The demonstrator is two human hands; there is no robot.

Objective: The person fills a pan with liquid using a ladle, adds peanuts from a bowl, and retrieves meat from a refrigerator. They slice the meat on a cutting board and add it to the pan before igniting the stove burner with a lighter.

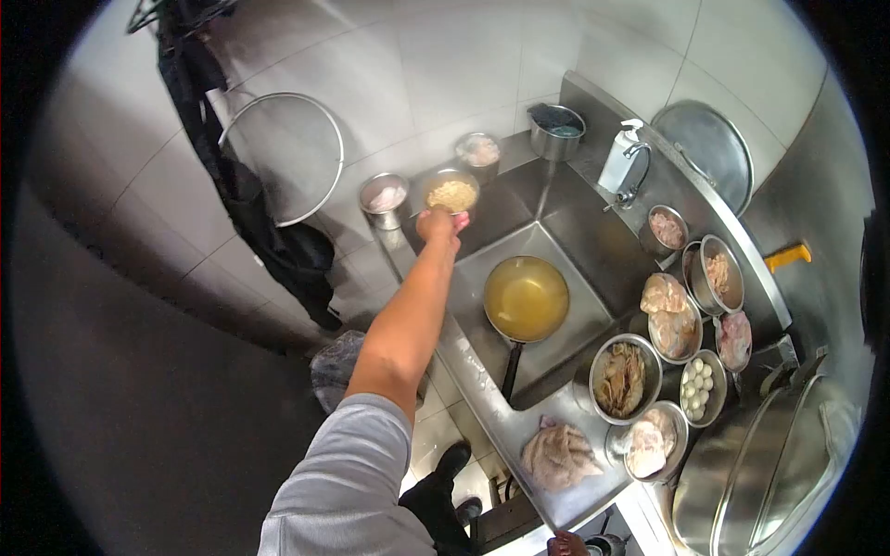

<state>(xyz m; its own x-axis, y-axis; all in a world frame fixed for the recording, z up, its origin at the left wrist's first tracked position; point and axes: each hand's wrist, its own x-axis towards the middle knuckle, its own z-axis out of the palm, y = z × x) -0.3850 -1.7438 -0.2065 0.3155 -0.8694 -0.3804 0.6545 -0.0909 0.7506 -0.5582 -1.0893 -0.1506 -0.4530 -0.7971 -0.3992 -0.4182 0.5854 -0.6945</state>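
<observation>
Left hand [440, 225]: bare, arm in a grey sleeve, extended to upper centre of frame; fingers curled on the near side of a metal cup, exact finger placement partly hidden.
Right hand [566, 545]: bottom edge of frame, mostly cut off; can't tell if spread or gripping.
Metal cup [453, 175]: upper centre, in the left hand; holds pale yellow bits, slightly blurred.
Cups nearby: one with pale pink contents [382, 221] just left of it, one with whitish contents [482, 174] just behind to the right.
Sink [586, 326]: centre, stainless; frying pan [513, 366] inside, yellowish interior, black handle towards bottom of frame.
Sink back edge: pot [556, 150] with dark cloth-like contents, white pump bottle [616, 169], tap [640, 178]. Any print on the bottle is too small to read.
Right of sink: cluster of metal bowls. Bowl of small white eggs [716, 404], bowl of brownish seafood-looking pieces [654, 365], bowl of pale meat [682, 434]; more meat bowls above these.
Front counter: crumpled cloth [561, 454], lower centre-right.
Right wall: round lid [718, 148] leaning, upper right; orange handle [788, 257] below it.
Lower right: large metal pot [718, 473].
Left: wire hoop [339, 157] and black hanging item [243, 195] against tiles.
Floor: black shoes [454, 459], lower centre.
</observation>
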